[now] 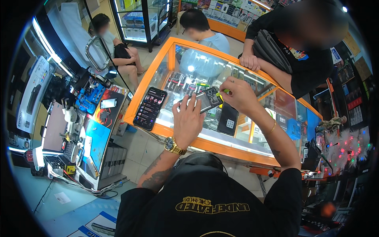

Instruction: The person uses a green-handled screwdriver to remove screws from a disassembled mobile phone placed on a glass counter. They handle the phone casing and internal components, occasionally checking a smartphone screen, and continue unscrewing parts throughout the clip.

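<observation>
Grey phone point(205, 103) is between the counter's point(225, 147) long edges; left hand point(188, 123) touches it, fingers apart; right hand point(237, 93) pinches yellow-green piece point(219, 95).

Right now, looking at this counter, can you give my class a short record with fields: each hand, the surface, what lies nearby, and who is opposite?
Left hand: spread over a dark phone-shaped device
Right hand: pinching a small yellow-green item at the device's camera end; its kind is unclear
Surface: glass-topped orange counter
Nearby: lit phone, left of the device
Opposite: another person's hands at the far edge
</observation>
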Action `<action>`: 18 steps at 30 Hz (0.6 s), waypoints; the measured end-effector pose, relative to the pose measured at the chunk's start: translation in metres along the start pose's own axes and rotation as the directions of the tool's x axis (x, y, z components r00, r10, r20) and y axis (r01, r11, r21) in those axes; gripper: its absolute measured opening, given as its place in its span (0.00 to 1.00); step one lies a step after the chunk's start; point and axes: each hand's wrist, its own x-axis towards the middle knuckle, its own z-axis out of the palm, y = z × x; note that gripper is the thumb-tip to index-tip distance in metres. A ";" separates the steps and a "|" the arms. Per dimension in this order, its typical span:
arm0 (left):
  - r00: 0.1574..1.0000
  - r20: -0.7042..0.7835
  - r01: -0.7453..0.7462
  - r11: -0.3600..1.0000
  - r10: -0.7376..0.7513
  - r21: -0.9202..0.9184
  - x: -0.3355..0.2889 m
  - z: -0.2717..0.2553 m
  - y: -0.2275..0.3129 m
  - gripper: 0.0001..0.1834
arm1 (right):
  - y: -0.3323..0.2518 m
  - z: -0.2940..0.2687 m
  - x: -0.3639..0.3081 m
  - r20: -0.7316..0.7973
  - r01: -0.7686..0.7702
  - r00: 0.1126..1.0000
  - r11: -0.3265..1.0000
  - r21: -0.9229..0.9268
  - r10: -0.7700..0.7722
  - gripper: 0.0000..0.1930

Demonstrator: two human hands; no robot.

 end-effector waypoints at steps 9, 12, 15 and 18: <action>1.000 0.006 -0.008 1.000 0.008 0.018 0.000 0.002 0.001 0.28 | -0.003 -0.012 0.027 0.265 -0.084 0.957 0.987 -0.140 0.120 0.06; 1.000 0.002 -0.017 0.999 0.017 0.045 0.000 0.003 0.000 0.27 | -0.004 -0.013 0.035 0.220 -0.030 0.973 0.988 -0.152 0.064 0.10; 1.000 0.013 -0.028 0.998 0.027 0.051 0.001 0.000 0.000 0.27 | 0.000 0.002 0.035 0.111 0.100 0.990 0.989 -0.105 -0.088 0.10; 0.999 0.022 -0.028 0.998 0.026 0.056 0.001 0.000 0.000 0.28 | -0.023 -0.015 0.052 0.414 -0.085 0.877 0.926 -0.368 0.245 0.14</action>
